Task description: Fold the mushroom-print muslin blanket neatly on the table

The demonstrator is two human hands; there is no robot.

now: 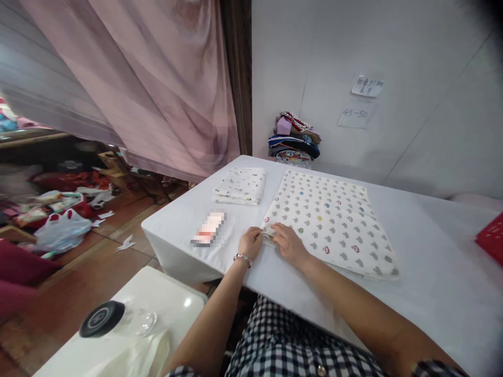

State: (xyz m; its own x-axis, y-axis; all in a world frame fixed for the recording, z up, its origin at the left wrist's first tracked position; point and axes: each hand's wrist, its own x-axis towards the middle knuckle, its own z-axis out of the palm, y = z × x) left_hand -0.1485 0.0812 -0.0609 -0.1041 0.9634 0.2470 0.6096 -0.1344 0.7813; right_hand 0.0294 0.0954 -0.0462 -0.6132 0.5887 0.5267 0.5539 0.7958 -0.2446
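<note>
A white patterned cloth (330,220) with small coloured and grey shapes lies flat on the white table (432,293). My left hand (250,243) and my right hand (287,242) both pinch its near left corner, fingers closed on the fabric edge. A silver bracelet circles my left wrist. A folded white patterned cloth (240,185) rests to the left, further back.
A blurred small object (208,229) lies on the table left of my hands. A stack of folded clothes (294,139) stands against the wall. A red thing (491,238) sits at the right edge. A white stool with a glass jar (118,319) is near left. The floor holds clutter.
</note>
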